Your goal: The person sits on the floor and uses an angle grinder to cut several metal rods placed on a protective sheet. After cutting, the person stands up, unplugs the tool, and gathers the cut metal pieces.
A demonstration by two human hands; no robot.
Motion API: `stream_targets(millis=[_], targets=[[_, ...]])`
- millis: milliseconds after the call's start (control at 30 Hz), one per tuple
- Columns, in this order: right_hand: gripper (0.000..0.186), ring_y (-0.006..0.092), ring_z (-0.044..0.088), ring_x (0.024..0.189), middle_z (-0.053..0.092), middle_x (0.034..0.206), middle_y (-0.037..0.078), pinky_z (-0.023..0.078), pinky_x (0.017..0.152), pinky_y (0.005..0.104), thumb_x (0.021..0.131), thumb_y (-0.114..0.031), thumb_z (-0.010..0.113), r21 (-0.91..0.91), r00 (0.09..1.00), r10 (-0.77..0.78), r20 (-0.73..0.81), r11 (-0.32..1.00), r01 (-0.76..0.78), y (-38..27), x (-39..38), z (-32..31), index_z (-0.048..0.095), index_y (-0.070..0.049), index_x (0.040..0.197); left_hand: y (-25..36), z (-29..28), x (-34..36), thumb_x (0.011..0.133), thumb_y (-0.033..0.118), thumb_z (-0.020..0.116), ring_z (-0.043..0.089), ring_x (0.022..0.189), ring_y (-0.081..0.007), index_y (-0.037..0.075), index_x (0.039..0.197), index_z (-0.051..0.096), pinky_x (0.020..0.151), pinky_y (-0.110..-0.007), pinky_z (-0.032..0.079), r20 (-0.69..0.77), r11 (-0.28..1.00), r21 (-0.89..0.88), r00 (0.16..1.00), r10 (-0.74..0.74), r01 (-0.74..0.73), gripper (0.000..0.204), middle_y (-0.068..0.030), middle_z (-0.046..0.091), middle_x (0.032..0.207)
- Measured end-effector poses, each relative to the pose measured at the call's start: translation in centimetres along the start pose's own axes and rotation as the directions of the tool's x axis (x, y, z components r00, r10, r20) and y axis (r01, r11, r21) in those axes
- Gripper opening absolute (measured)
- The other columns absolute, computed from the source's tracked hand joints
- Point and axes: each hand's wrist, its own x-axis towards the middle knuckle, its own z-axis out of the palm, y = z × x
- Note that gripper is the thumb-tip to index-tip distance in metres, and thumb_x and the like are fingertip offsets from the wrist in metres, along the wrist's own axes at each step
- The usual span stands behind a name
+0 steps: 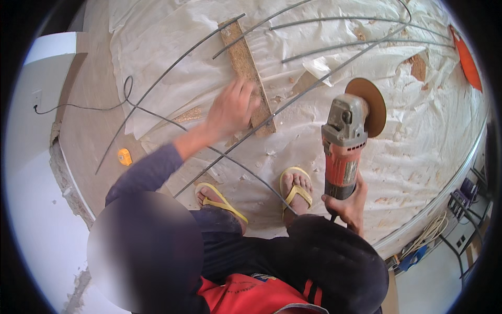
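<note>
Grey metal rods (314,87) sprawl ahead of me, some crossing a wooden plank (240,57); a cord (104,109) loops between the white wall (31,157) and the feet (298,184). Crumpled pale sheeting (293,144) covers much of the floor. My right hand (349,203) grips an angle grinder (342,152); the left hand (230,109) blurs over the plank, its hold unclear.

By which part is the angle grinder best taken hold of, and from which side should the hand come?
The angle grinder is probably best gripped by its dark rear housing, coming from the picture's lower side, as the right hand does. The long body offers a grip there, and the exposed brown disc is at the opposite end.
</note>
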Motion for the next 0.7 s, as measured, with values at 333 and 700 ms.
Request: stream_targets(millis=[333, 700], targets=[[0.054, 0.0131, 0.060, 0.078, 0.064, 0.086, 0.008, 0.050, 0.073, 0.0293, 0.055, -0.011, 0.079, 0.016, 0.998, -0.065, 0.009, 0.998, 0.065, -0.8, -0.7, 1.1, 0.057, 0.003, 0.103, -0.5, 2.7, -10.7, 0.095, 0.016, 0.050, 0.055, 0.086, -0.0482, 0.001, 0.107, 0.049, 0.070, -0.051, 0.042, 0.413, 0.931, -0.168, 0.880, -0.233, 0.325, 0.019, -0.0290, 0.058, 0.087], [0.057, 0.0163, 0.064, 0.085, 0.067, 0.093, 0.012, 0.051, 0.079, 0.0313, 0.056, -0.013, 0.079, 0.017, 0.995, -0.091, 0.041, 0.996, 0.091, -0.9, -1.6, 2.4, 0.058, 0.004, 0.107, -2.5, -1.4, -11.5, 0.085, 0.002, 0.052, 0.059, 0.076, -0.0432, 0.001, 0.101, 0.050, 0.070, -0.050, 0.044, 0.370, 0.988, 0.128, 0.920, -0.131, 0.089, 0.016, -0.0216, 0.060, 0.073]])
